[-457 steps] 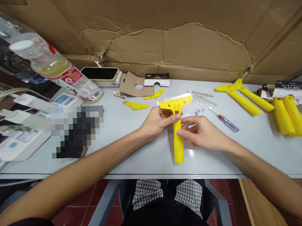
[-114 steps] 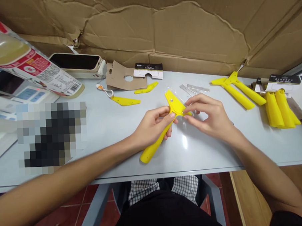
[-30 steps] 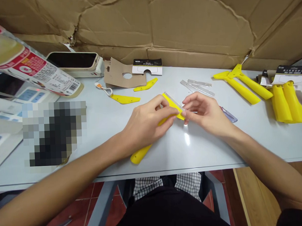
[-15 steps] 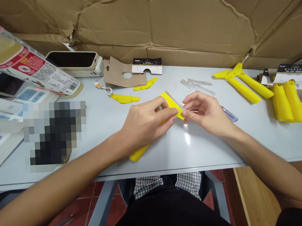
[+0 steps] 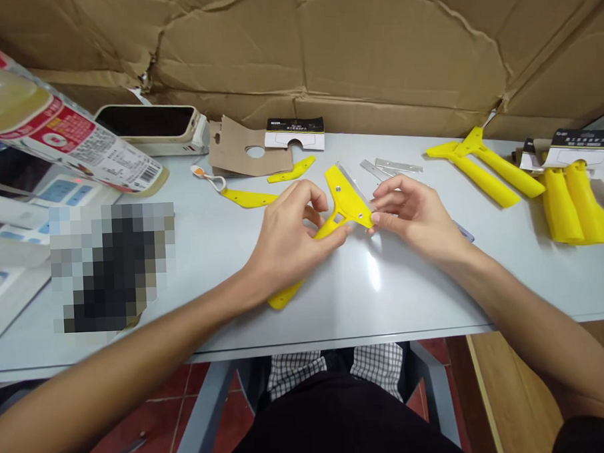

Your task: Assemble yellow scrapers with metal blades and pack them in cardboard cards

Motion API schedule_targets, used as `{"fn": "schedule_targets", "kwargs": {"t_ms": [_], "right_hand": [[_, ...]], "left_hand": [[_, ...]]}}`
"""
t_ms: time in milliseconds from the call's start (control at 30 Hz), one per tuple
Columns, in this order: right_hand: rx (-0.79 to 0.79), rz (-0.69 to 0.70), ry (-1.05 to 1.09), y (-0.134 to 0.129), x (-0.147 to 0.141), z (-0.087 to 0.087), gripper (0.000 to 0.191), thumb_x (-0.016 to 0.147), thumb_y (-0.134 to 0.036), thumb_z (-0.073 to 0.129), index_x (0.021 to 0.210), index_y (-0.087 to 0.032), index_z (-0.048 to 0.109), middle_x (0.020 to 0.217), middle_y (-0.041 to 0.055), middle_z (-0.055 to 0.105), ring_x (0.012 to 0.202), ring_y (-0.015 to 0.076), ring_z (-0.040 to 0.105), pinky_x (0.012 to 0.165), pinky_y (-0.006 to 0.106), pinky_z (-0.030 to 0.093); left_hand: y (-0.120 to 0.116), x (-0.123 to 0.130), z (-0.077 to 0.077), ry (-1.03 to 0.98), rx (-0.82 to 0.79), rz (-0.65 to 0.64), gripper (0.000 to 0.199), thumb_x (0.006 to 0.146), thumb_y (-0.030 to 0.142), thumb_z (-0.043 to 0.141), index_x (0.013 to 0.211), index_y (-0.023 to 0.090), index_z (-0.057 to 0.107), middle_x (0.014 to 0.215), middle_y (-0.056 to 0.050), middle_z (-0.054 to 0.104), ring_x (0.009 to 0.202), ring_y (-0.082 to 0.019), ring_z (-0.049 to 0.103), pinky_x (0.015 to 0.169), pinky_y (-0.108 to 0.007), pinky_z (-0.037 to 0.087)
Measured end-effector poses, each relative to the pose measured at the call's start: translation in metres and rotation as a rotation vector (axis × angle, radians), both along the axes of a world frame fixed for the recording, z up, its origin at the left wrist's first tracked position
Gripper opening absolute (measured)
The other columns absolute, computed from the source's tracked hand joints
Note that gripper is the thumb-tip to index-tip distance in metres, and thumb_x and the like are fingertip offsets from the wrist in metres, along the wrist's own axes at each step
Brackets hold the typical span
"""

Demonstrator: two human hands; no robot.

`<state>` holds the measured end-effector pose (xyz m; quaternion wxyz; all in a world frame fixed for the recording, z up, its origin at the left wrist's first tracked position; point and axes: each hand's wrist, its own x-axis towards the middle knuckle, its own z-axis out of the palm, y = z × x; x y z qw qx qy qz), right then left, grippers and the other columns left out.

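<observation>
A yellow scraper (image 5: 348,199) with a metal blade along its head and two screws in its face lies tilted between my hands. My left hand (image 5: 290,244) is closed round its handle, whose lower end shows below the palm. With thumb and fingertips, my right hand (image 5: 416,215) pinches the near right corner of the scraper's head. Beyond that hand lie several loose metal blades (image 5: 399,165). A screwdriver (image 5: 464,231) is mostly hidden behind my right wrist. Two flat yellow plates with holes, one nearer (image 5: 248,198) and one farther (image 5: 292,170), rest beyond my left hand.
Yellow scraper handles (image 5: 487,168) lie back right, with more handles (image 5: 564,205) by black-and-white card packaging (image 5: 586,148). Brown card (image 5: 243,152), a white cord loop (image 5: 212,180), a phone-like device (image 5: 147,120), a bottle (image 5: 72,136) and a pixelated object (image 5: 113,268) stand left. Cardboard (image 5: 365,57) walls the back.
The scraper has turned so its face with both screws shows. My left fingers have slid back from its head toward the handle. My right hand keeps at the corner.
</observation>
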<state>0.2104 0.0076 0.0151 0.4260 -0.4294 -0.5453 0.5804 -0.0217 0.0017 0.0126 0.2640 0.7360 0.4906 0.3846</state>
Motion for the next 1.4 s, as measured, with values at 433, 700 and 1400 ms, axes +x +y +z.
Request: {"fn": "schedule_targets", "kwargs": {"t_ms": [433,700,1400], "right_hand": [[-0.026,-0.039,-0.007,-0.003,-0.001,0.004,0.043,0.072,-0.029,0.099,0.099,-0.024,0.065,0.084,-0.0012,0.080,0.077,0.0184,0.079,0.080,0.037,0.064],[-0.031,-0.024,-0.005,-0.005,-0.002,0.008,0.044,0.074,-0.038,0.099,0.100,-0.024,0.065,0.085,-0.0008,0.080,0.077,0.0197,0.079,0.080,0.039,0.065],[0.031,0.027,-0.058,-0.011,-0.006,0.008,0.041,0.080,-0.037,0.095,0.102,-0.023,0.063,0.088,0.0004,0.079,0.079,0.0172,0.076,0.080,0.037,0.060]], "left_hand": [[-0.008,-0.007,-0.001,0.318,0.467,-0.081,0.023,0.091,0.016,0.074,0.113,0.024,0.075,0.120,-0.006,0.068,0.083,-0.015,0.069,0.071,-0.028,0.058],[-0.008,-0.010,-0.002,0.402,0.534,-0.159,0.031,0.095,0.013,0.068,0.123,0.025,0.073,0.124,-0.008,0.068,0.069,-0.010,0.065,0.056,-0.025,0.051],[-0.005,-0.005,0.013,0.238,0.231,-0.255,0.016,0.097,0.012,0.067,0.108,0.022,0.074,0.104,-0.002,0.065,0.085,-0.015,0.064,0.080,-0.031,0.055]]}}
